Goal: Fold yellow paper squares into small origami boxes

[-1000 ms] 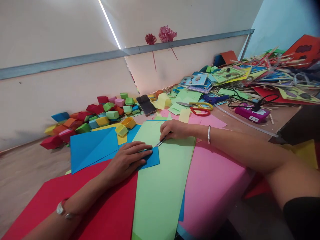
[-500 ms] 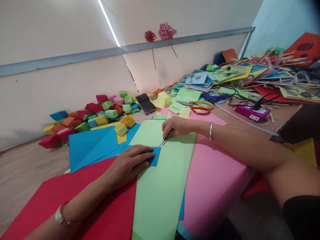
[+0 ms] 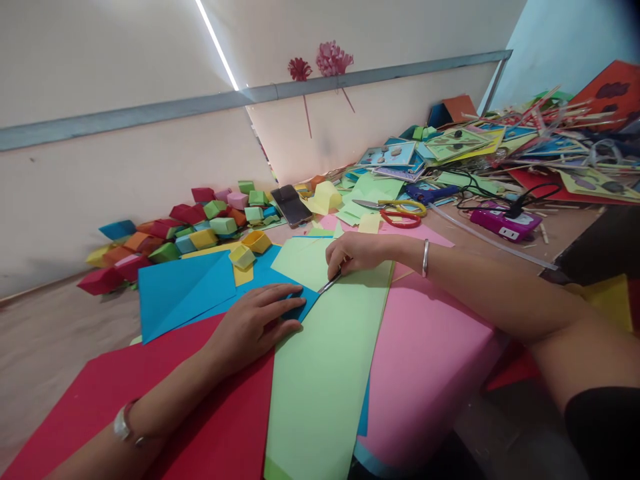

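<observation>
Under the spread fingers of my left hand [image 3: 267, 317] lies a small blue paper piece [image 3: 311, 298], pressed flat on light green sheets [image 3: 320, 373]. My right hand [image 3: 353, 255] grips a slim metal tool [image 3: 330, 283] whose tip touches the right corner of the blue piece; the tool's handle is mostly hidden in the fingers. Left of the hands are a larger blue sheet [image 3: 185, 293] and a red sheet [image 3: 220, 407], the red one partly beneath my left forearm. A pink sheet [image 3: 425, 360] lies to the right of the green sheets.
Small folded paper boxes [image 3: 203, 239] pile up at the back left, beside a phone [image 3: 291, 205]. Scissors [image 3: 400, 212], a blue glue gun [image 3: 431, 194] and a purple power socket [image 3: 505, 222] with cables lie at the right. Cards and sticks are heaped behind them.
The blue piece has turned, so a pointed corner now faces the tool. My left fingers have shifted slightly left and up, and my right hand slightly right.
</observation>
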The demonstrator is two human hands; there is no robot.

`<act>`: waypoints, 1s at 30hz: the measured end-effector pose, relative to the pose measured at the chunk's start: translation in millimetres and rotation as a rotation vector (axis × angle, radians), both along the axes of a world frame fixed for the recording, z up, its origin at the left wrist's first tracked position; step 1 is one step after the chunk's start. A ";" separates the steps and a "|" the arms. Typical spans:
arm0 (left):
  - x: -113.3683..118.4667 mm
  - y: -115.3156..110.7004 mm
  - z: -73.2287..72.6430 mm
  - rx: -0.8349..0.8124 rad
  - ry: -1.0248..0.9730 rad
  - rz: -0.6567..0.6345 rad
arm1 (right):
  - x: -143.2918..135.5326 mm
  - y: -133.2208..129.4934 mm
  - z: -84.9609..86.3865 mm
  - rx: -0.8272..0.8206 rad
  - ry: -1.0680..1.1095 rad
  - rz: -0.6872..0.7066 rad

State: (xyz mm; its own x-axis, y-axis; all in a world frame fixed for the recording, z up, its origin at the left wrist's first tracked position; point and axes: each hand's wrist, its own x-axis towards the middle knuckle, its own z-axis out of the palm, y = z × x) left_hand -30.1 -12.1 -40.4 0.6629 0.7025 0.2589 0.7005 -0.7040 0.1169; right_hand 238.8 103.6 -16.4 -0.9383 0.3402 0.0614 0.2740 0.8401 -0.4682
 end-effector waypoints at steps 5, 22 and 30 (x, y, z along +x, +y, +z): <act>2.2 0.8 1.8 -0.021 -0.020 -0.001 | 1.8 -5.8 8.4 -0.046 -0.055 -0.022; 0.8 1.4 0.1 0.045 -0.029 -0.039 | 9.3 -10.0 20.7 -0.101 -0.145 -0.010; 1.9 1.6 1.0 0.071 -0.025 -0.067 | 0.6 -13.8 16.1 -0.111 -0.127 0.008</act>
State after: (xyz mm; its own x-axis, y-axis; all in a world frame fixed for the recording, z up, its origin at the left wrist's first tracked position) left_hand -28.2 -10.5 -39.4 0.7004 0.6360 0.3238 0.6490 -0.7564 0.0818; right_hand 239.4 89.8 -0.4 -0.9390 0.3303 -0.0956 0.3301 0.7878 -0.5200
